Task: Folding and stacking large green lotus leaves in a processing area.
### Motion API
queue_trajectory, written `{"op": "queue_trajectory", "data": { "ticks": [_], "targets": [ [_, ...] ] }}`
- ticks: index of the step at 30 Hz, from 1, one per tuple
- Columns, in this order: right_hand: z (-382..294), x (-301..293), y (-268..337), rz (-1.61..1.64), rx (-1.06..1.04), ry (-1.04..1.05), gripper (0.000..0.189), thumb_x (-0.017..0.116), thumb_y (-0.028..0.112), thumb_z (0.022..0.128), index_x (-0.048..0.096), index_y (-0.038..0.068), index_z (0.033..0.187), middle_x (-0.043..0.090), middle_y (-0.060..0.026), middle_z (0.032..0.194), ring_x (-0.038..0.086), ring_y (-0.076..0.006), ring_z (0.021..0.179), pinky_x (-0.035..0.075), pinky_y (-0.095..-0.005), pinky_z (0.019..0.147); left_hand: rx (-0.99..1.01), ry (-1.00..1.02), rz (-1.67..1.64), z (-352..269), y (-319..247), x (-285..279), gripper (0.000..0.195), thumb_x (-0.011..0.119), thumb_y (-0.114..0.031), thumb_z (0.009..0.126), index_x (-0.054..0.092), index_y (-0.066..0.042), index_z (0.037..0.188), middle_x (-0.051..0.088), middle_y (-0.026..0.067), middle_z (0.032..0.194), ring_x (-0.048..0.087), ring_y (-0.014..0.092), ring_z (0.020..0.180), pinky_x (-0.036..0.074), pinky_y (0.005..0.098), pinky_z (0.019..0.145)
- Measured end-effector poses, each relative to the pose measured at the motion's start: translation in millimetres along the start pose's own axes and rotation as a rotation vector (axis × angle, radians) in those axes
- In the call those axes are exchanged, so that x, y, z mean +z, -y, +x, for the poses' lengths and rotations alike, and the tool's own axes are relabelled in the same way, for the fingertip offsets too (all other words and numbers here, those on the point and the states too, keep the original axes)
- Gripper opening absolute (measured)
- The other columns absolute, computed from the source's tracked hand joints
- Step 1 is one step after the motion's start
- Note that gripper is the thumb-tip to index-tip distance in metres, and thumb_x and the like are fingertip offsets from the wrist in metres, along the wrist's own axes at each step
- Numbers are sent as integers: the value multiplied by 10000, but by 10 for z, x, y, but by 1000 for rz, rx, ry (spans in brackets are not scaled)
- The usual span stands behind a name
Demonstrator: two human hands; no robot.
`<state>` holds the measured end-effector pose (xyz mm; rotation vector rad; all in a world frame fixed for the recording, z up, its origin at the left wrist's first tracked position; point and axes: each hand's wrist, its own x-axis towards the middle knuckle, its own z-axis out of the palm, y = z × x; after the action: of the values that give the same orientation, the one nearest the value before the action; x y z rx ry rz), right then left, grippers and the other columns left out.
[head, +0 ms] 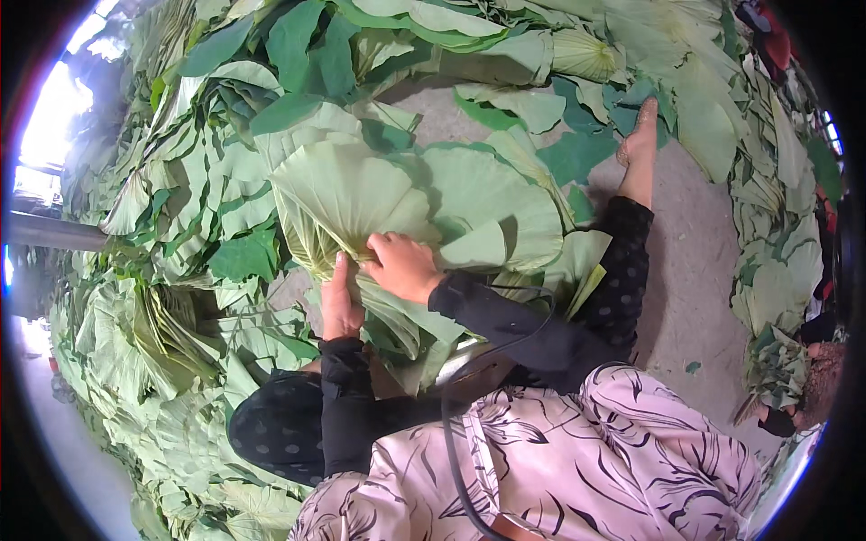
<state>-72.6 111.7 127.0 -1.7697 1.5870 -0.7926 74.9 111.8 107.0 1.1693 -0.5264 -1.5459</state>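
Note:
Between my hands is a sheaf of large pale green lotus leaves (pixel 352 193), layered together and gathered into tight folds at its lower edge. My left hand (pixel 343 301) grips the folded edge from below, thumb pointing up over it and the fingers hidden behind the leaves. My right hand (pixel 404 266) lies on the gathered centre, its thumb and fingertips pinching the leaf folds close to the left thumb. A broad leaf (pixel 500 196) spreads to the right of the sheaf, and more folded leaves hang below my hands toward my lap.
Heaped lotus leaves (pixel 155 351) cover the left side and continue around the top. Grey concrete floor (pixel 683 284) shows right of my outstretched leg. Another row of leaves (pixel 778 257) lies farther right. At the left rim is a metal pole (pixel 57 231). Part of another person (pixel 822 385) shows at the right rim.

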Motion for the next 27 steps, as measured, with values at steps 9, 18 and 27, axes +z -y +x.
{"op": "queue_trajectory", "data": {
  "ticks": [9,18,27],
  "targets": [
    [245,60,-193,457,99,-105,227,467,231,851,528,21,792,568,-212,785,551,-388,744,418,-471,639,132,-32,278,61,88,46,288,500,-126,865,507,-32,1137,588,63,1006,567,181,876,455,295,756],
    [-122,-1348,-2762,-794,370,-126,243,496,221,819,634,27,868,605,-179,853,544,-352,881,398,-483,763,252,-320,335,-13,-1120,-492,243,586,-176,777,590,-3,947,602,55,910,578,176,812,447,307,751],
    [-189,-1207,-2638,922,601,-365,433,687,185,743,543,-57,1072,598,-140,1043,562,-226,955,427,-335,829,262,-426,189,24,-1105,-817,207,590,-172,755,580,-19,894,600,40,855,568,167,786,438,293,738]
  ]
}}
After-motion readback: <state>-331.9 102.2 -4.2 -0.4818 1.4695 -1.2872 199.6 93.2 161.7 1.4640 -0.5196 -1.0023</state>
